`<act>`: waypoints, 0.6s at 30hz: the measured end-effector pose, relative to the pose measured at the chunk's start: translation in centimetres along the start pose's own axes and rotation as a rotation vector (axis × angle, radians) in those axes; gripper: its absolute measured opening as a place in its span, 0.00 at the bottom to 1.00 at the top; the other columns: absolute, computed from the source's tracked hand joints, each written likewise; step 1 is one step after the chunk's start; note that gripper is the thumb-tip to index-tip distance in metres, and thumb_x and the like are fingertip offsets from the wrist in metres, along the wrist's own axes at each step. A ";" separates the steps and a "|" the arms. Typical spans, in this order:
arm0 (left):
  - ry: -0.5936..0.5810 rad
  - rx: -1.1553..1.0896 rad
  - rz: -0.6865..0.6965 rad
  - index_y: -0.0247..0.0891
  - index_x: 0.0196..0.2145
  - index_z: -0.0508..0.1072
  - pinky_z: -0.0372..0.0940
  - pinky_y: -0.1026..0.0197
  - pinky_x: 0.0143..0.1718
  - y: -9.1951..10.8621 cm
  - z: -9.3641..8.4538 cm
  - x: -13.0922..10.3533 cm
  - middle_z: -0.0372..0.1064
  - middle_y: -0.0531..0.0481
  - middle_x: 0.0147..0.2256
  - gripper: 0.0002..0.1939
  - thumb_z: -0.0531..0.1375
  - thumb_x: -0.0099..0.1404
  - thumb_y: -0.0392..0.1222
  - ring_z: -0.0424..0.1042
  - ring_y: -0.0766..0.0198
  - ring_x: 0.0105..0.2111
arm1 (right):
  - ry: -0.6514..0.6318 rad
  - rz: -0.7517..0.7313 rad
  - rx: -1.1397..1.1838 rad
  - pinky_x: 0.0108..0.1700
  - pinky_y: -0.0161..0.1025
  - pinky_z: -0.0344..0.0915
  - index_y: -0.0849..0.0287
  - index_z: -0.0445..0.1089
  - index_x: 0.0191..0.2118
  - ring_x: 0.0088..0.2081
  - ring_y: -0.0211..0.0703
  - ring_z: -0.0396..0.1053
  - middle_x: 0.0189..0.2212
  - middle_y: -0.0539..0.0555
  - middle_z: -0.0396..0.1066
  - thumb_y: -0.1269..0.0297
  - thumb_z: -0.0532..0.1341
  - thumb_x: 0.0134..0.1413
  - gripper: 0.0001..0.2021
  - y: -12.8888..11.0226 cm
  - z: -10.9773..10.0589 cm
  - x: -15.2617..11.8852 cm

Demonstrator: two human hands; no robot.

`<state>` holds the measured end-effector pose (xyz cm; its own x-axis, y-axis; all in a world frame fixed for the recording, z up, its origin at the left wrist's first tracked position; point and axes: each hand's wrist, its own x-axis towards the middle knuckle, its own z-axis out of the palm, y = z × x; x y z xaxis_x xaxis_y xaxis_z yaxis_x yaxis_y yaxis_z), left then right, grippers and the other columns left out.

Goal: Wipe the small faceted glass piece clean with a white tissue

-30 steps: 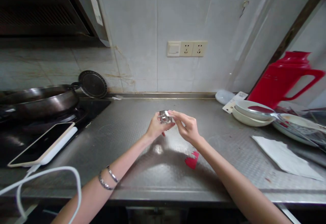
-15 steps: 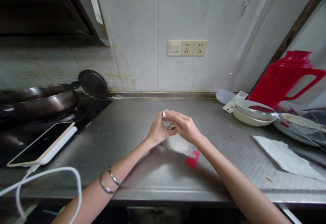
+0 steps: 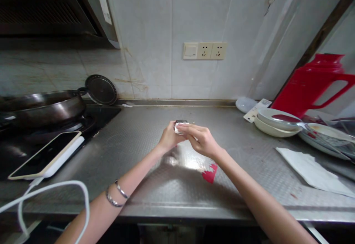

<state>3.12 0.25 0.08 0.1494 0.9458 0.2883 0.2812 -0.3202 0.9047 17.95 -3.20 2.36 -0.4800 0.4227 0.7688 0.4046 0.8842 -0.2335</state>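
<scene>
Above the middle of the counter, both hands meet around a small, shiny object with a dark rounded end [image 3: 181,121]; its exact kind is hard to make out. My left hand [image 3: 168,137] is closed round it from the left side. A small white piece, like folded tissue [image 3: 180,128], lies against the object's near side. The fingers of my right hand [image 3: 201,137] are together, pressing that white piece onto the object. Below them, a torn red scrap [image 3: 210,173] lies on the metal counter [image 3: 172,196].
At left, a pan [image 3: 47,109] sits on the black stove, with a phone [image 3: 46,155] and white cable in front. On the right are stacked bowls [image 3: 277,125], a plate [image 3: 318,140], a red thermos jug [image 3: 310,84] and a white napkin [image 3: 310,170].
The object has turned in my hands, so its dark end now faces up and away. My right fingers with the white piece have moved from its top to its near side.
</scene>
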 end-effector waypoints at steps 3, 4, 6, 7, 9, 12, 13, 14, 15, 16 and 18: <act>-0.095 -0.054 -0.087 0.34 0.33 0.66 0.58 0.69 0.15 0.4 -0.2 0.2 0.65 0.56 0.22 0.19 0.67 0.45 0.40 0.66 0.68 0.20 | 0.068 0.159 0.098 0.44 0.37 0.71 0.55 0.72 0.46 0.41 0.41 0.74 0.41 0.53 0.76 0.70 0.52 0.60 0.14 -0.1 -0.1 0.1; -0.126 -0.079 -0.111 0.34 0.33 0.66 0.57 0.70 0.14 0.6 -0.2 0.2 0.65 0.56 0.22 0.19 0.67 0.46 0.42 0.65 0.69 0.19 | 0.146 0.233 0.102 0.42 0.36 0.71 0.54 0.73 0.45 0.39 0.41 0.75 0.40 0.52 0.76 0.69 0.53 0.60 0.13 0.1 -0.2 0.2; -0.158 -0.132 -0.147 0.34 0.35 0.65 0.57 0.71 0.13 1.0 -0.2 0.1 0.65 0.56 0.22 0.21 0.68 0.46 0.43 0.65 0.70 0.18 | 0.327 0.359 0.078 0.41 0.36 0.71 0.54 0.73 0.44 0.39 0.42 0.75 0.41 0.52 0.76 0.65 0.54 0.60 0.12 0.5 -0.3 0.2; -0.165 -0.151 -0.159 0.34 0.36 0.65 0.57 0.71 0.13 1.1 -0.1 0.0 0.66 0.56 0.23 0.23 0.69 0.45 0.43 0.65 0.71 0.18 | 0.385 0.392 0.070 0.43 0.37 0.71 0.54 0.73 0.44 0.41 0.43 0.74 0.42 0.52 0.75 0.64 0.55 0.60 0.12 0.8 -0.4 0.2; -0.175 -0.169 -0.177 0.34 0.37 0.64 0.56 0.71 0.13 1.4 -0.1 -0.3 0.66 0.55 0.23 0.25 0.69 0.44 0.43 0.64 0.72 0.17 | 0.344 0.397 0.085 0.46 0.39 0.70 0.53 0.73 0.45 0.44 0.44 0.73 0.44 0.52 0.74 0.63 0.55 0.59 0.12 1.3 -0.4 0.2; -0.213 -0.171 -0.175 0.34 0.38 0.65 0.57 0.71 0.13 1.8 -0.1 -0.6 0.65 0.56 0.22 0.25 0.69 0.45 0.44 0.64 0.71 0.18 | 0.127 0.321 0.135 0.48 0.39 0.69 0.54 0.73 0.46 0.47 0.44 0.72 0.45 0.52 0.74 0.64 0.54 0.60 0.13 1.6 -0.4 0.2; -0.222 -0.175 -0.165 0.34 0.38 0.65 0.57 0.71 0.13 1.9 -0.2 -0.6 0.65 0.56 0.22 0.24 0.68 0.46 0.44 0.64 0.71 0.18 | 0.083 0.291 0.141 0.49 0.40 0.69 0.54 0.72 0.47 0.47 0.43 0.72 0.45 0.52 0.74 0.65 0.53 0.60 0.14 1.7 -0.4 0.1; -0.233 -0.180 -0.151 0.34 0.38 0.66 0.57 0.72 0.13 2.0 -0.3 -0.7 0.65 0.56 0.22 0.23 0.68 0.46 0.44 0.64 0.71 0.18 | 0.055 0.258 0.138 0.50 0.40 0.68 0.54 0.71 0.48 0.48 0.43 0.71 0.46 0.53 0.73 0.66 0.52 0.61 0.14 1.7 -0.4 0.1; -0.247 -0.186 -0.135 0.34 0.37 0.67 0.57 0.72 0.13 2.0 -0.3 -0.7 0.65 0.55 0.22 0.22 0.68 0.46 0.44 0.64 0.71 0.18 | 0.038 0.222 0.131 0.52 0.41 0.67 0.54 0.70 0.49 0.50 0.43 0.70 0.48 0.53 0.72 0.66 0.51 0.61 0.15 1.7 -0.4 0.0; -0.261 -0.190 -0.122 0.34 0.36 0.68 0.57 0.72 0.14 2.1 -0.3 -0.7 0.65 0.55 0.22 0.20 0.67 0.47 0.43 0.64 0.72 0.18 | 0.021 0.184 0.119 0.53 0.42 0.66 0.54 0.69 0.50 0.52 0.43 0.68 0.49 0.54 0.71 0.67 0.50 0.61 0.16 1.7 -0.4 -0.1; -0.280 -0.190 -0.113 0.34 0.34 0.69 0.57 0.72 0.14 2.0 -0.4 -0.6 0.65 0.55 0.22 0.16 0.66 0.48 0.42 0.63 0.72 0.18 | -0.021 0.114 0.082 0.56 0.44 0.63 0.54 0.67 0.53 0.55 0.43 0.65 0.52 0.54 0.68 0.69 0.49 0.62 0.17 1.6 -0.4 -0.2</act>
<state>3.23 -0.95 1.86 0.3892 0.9146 0.1100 0.1333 -0.1741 0.9757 19.03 -1.91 2.08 -0.4514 0.5245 0.7219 0.3929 0.8432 -0.3670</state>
